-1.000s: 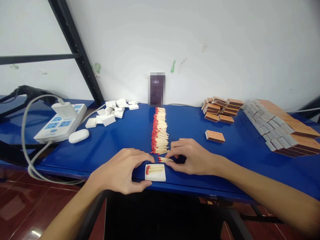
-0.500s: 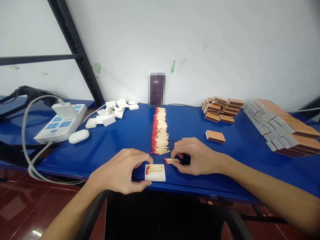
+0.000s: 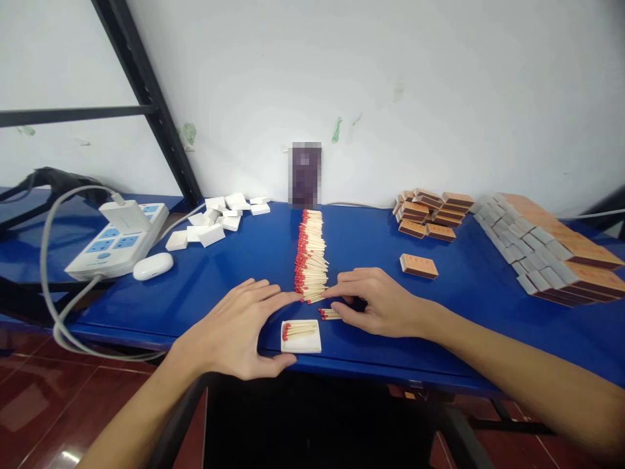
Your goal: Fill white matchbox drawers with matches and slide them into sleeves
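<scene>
A white matchbox tray [image 3: 315, 346] with several red-tipped matches [image 3: 300, 331] inside lies near the table's front edge. My left hand [image 3: 244, 329] is spread around its left side, the thumb by the tray's near edge. That hand's index finger reaches the red heads at the near end of a long row of matches [image 3: 312, 254]. From the other side, the index finger of my right hand [image 3: 374, 301] touches the stick ends of the same row. Its thumb is apart from that finger, beside a small bunch of matches [image 3: 328, 314], partly hidden by the hand.
Empty white trays [image 3: 211, 234] lie piled at the back left, near a power strip [image 3: 112, 244] and a white earbud case [image 3: 153, 266]. One closed matchbox [image 3: 418, 266] lies right of the row. More matchboxes [image 3: 434, 212] and a large stack [image 3: 551, 254] stand behind and rightward.
My left index finger has moved from the tray's far edge to the match row. My right fingers have parted, the index reaching the row while the small bunch stays on the table.
</scene>
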Demonstrator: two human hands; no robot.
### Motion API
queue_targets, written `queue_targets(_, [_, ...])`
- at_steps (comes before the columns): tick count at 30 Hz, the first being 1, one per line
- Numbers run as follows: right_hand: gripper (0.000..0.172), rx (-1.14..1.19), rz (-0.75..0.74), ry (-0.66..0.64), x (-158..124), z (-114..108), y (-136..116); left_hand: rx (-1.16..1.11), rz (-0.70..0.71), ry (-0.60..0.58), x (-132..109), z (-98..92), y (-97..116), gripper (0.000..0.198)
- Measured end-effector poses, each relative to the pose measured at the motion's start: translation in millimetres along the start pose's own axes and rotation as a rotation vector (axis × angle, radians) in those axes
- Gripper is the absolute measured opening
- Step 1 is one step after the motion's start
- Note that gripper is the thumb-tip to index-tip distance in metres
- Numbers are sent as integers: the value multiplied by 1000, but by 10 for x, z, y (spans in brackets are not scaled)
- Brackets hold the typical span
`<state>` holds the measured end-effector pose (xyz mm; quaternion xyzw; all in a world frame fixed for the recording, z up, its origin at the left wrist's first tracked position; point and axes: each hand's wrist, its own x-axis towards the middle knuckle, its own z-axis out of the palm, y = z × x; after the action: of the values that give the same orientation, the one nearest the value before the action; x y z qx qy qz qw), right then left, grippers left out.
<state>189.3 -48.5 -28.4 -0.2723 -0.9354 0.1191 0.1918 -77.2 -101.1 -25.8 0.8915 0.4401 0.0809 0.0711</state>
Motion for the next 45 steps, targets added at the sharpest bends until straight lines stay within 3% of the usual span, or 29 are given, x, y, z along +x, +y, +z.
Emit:
queue_targets(21, [21,45,-51,21,3,12,5,-6,12,-23,3,14,-13,77])
queue_targets(45, [24,-19,14,39,16,41,36,0,19,-24,-5,15,-21,76])
